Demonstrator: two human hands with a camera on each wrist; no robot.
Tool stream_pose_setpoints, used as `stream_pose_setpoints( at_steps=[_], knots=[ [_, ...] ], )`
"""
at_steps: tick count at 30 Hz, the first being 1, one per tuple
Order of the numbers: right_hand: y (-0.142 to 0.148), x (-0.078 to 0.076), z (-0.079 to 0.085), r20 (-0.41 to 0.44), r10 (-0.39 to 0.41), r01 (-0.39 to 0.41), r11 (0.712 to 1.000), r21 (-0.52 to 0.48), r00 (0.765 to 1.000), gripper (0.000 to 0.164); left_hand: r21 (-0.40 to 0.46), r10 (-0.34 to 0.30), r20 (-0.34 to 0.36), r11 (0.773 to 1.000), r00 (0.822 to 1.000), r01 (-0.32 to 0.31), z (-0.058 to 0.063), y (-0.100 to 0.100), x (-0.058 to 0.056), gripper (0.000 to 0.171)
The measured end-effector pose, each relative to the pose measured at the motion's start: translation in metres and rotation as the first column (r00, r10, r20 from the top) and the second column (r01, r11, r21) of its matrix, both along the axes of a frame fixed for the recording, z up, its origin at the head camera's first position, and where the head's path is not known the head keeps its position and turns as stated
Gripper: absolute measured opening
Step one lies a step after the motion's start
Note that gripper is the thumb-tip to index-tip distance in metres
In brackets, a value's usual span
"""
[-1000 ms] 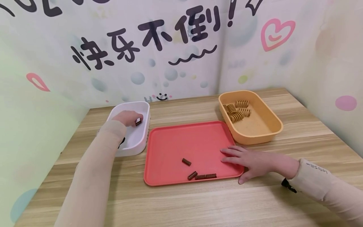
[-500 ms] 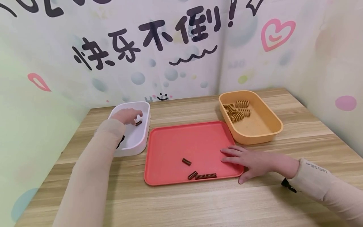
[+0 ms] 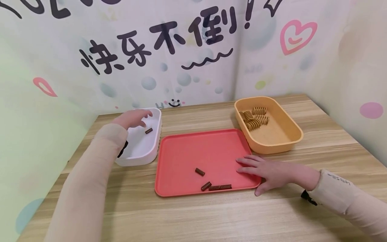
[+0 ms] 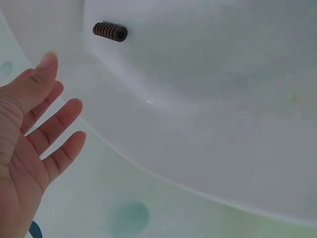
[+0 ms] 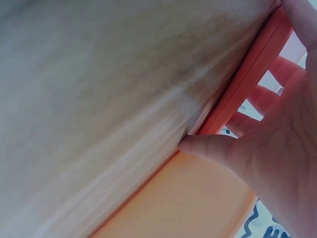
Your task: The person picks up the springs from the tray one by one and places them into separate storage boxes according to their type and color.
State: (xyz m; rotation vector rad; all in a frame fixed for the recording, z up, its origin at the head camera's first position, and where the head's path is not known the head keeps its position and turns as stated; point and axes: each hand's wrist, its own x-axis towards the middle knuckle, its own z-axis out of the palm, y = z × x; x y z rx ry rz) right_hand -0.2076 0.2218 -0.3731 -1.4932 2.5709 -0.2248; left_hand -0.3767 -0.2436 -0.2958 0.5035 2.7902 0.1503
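Note:
My left hand (image 3: 131, 118) is over the white bin (image 3: 136, 144) with fingers loosely spread, holding nothing. A small dark brown coil spring (image 3: 148, 131) lies on the bin's floor below the fingers; the left wrist view shows this spring (image 4: 110, 31) apart from the fingertips. My right hand (image 3: 269, 171) rests on the right front corner of the red tray (image 3: 193, 151), fingers extended over its surface and thumb at its outer edge. On the tray are several similar springs: a single spring (image 3: 200, 171) near the middle, others (image 3: 220, 187) along the front rim.
An orange bin (image 3: 278, 134) stands behind the tray's right side, with several larger yellowish springs (image 3: 254, 125) gathered at its left. Everything stands on a wood-grain table (image 3: 187, 218). A printed cloth (image 3: 205, 80) hangs behind the table.
My left hand has let go of the small spring in the white bin, opened its fingers and drawn up and to the left. The right hand has stayed on the tray.

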Motion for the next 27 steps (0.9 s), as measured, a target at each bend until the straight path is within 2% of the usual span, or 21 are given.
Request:
stream_pose_setpoints(
  at_steps=[5,9,14,18,24,27],
  knots=[
    [0.0,0.0,0.001,0.004,0.005,-0.005,1.0,0.004,1.0,0.076,0.049,-0.015,0.004,0.999,1.0,0.015,0.006,0.006,0.002,0.052],
    [-0.001,0.0,0.001,0.0,0.01,-0.01,1.0,-0.004,1.0,0.075,0.075,-0.089,-0.011,0.993,0.996,0.09,0.016,0.018,0.005,0.052],
    [-0.001,0.0,0.001,0.001,0.01,-0.01,1.0,-0.009,1.0,0.075,0.088,-0.207,-0.052,0.974,0.977,0.211,0.028,0.035,0.015,0.053],
    [0.0,0.001,0.001,-0.004,0.009,-0.009,1.0,-0.01,1.0,0.075,0.087,-0.276,-0.081,0.955,0.958,0.283,0.032,0.045,0.022,0.052],
    [0.001,0.0,-0.001,-0.019,0.016,-0.017,1.0,-0.015,1.0,0.074,0.067,-0.343,-0.106,0.934,0.933,0.35,0.033,0.054,0.029,0.052],
    [0.001,-0.001,-0.002,-0.024,0.02,-0.02,1.0,-0.018,1.0,0.074,0.076,-0.365,-0.095,0.925,0.926,0.372,0.032,0.057,0.034,0.052]
  ],
)
